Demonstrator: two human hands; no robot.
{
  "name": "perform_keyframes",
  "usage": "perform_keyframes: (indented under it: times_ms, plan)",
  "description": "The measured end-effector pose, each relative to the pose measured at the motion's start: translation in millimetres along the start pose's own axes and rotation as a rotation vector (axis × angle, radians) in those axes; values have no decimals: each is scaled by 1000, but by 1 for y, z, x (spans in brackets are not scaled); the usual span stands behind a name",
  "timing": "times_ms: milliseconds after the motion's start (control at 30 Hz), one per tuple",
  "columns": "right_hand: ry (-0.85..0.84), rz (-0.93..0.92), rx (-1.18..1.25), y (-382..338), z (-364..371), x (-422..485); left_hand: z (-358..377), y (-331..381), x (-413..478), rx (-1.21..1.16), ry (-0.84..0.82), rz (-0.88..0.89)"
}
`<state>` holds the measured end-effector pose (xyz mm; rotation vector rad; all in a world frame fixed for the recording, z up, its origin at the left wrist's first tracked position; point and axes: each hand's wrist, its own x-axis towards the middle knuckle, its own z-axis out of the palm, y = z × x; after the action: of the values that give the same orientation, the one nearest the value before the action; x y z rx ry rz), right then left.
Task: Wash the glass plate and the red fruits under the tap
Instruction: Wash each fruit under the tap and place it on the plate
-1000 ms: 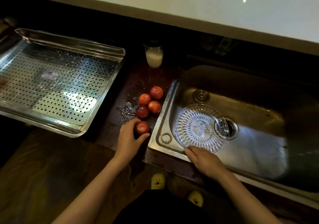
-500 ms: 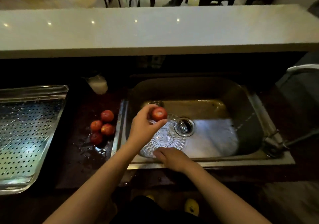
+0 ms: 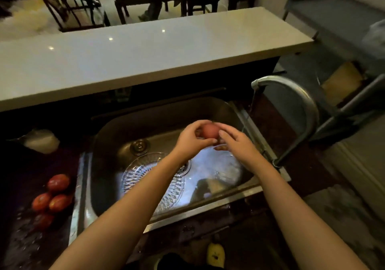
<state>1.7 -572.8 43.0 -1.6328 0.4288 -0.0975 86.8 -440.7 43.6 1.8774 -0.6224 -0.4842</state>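
A red fruit (image 3: 209,131) is held above the steel sink (image 3: 208,109) between both hands. My left hand (image 3: 190,138) curls round its left side and my right hand (image 3: 235,142) grips its right side. The curved tap (image 3: 291,86) stands at the sink's right, with a thin stream of water falling from its spout just right of the fruit. The patterned glass plate (image 3: 145,169) lies flat on the sink floor, partly hidden under my left forearm. Several more red fruits (image 3: 52,197) lie on the wet dark counter left of the sink.
A white cup (image 3: 41,140) sits on the counter at the back left. A pale raised countertop (image 3: 145,49) runs behind the sink. The drain (image 3: 187,165) is near the plate's right rim. Chairs and a table stand beyond the countertop.
My left hand has carried the fruit from over the plate to the right, toward the tap. My right hand left the plate's rim and now grips the fruit too. The view has tilted up and right.
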Motion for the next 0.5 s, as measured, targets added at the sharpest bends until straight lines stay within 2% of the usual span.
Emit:
perform_keyframes:
  times_ms: [100,367,500]
  plan:
    - [102,45,97,9,-19,7,24,1,25,2,-50,-13]
    - [337,205,371,41,-38,32,68,-3,68,-169,-119,-146]
    - [372,245,477,42,-42,39,78,0,78,-222,-152,-156]
